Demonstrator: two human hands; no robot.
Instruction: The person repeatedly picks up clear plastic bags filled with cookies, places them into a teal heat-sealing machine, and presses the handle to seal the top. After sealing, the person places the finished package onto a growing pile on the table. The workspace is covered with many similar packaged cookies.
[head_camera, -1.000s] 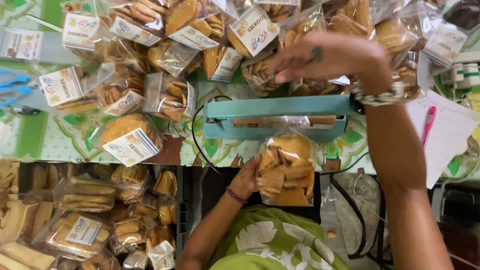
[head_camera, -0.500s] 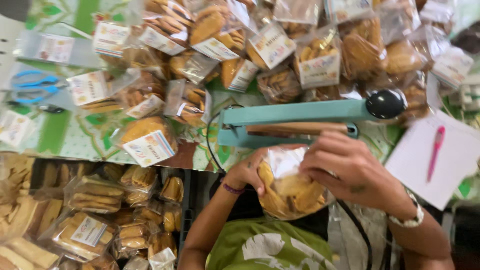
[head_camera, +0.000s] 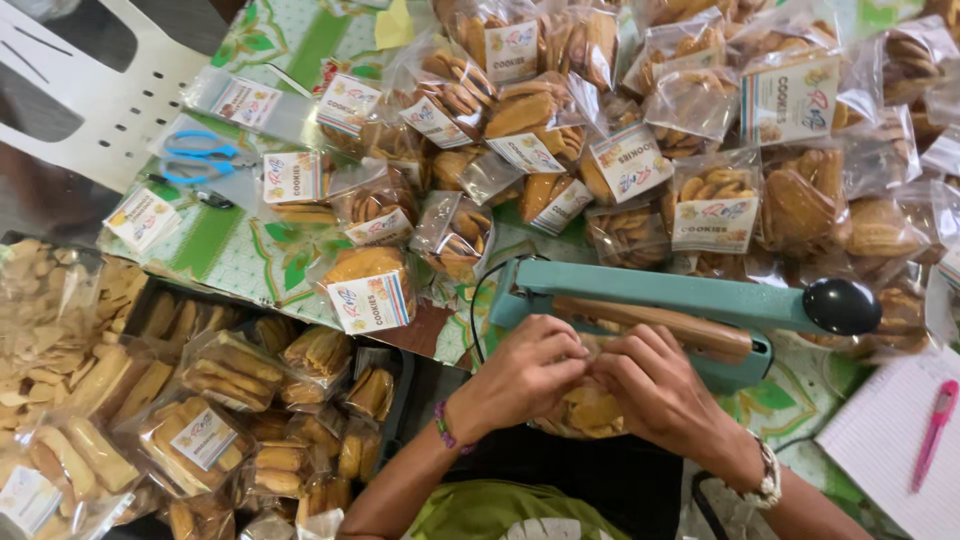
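Note:
My left hand (head_camera: 525, 375) and my right hand (head_camera: 660, 390) meet just below the teal heat sealer (head_camera: 680, 300), and both grip the top of a clear bag of cookies (head_camera: 585, 410). The bag hangs between my palms, mostly hidden by my fingers. The sealer's arm is raised, with its black knob (head_camera: 842, 306) at the right end. A beaded bracelet circles my left wrist and a pale one my right wrist.
Many sealed cookie bags (head_camera: 620, 150) with printed labels cover the patterned tablecloth (head_camera: 240, 250) behind the sealer. Blue scissors (head_camera: 200, 158) lie at the left, near a white plastic chair (head_camera: 90, 90). More filled bags (head_camera: 200, 420) sit at lower left. A notepad (head_camera: 890, 450) with a pink pen (head_camera: 935, 435) lies at the right.
My right hand left the sealer's arm, which then rose, and came down to join my left hand on the bag. The view shifted left.

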